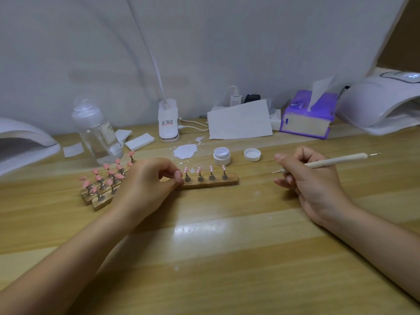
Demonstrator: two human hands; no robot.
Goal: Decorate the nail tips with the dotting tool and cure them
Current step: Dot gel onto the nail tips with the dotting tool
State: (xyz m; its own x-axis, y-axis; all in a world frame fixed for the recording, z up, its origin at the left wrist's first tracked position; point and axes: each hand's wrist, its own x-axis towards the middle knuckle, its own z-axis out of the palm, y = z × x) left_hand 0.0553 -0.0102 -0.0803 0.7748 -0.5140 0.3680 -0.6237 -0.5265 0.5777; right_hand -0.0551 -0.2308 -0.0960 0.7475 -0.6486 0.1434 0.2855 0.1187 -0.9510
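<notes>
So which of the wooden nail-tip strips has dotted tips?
The strip gripped by the left hand; its tips carry white dots, while the strips farther left are plain pink.

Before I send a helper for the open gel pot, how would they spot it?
Start from the purple tissue box at the back of the wooden table. Nearer and to its left, the small white pot stands uncapped between a white paint smear and its loose lid.

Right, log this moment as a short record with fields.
left hand: pinches the end of the wooden strip
right hand: holds the dotting tool, tip off the table
strip: four dotted nail tips showing
undotted pink tips: stands left of the hand
gel jar: open, lid beside it
lamps: left, right
</notes>
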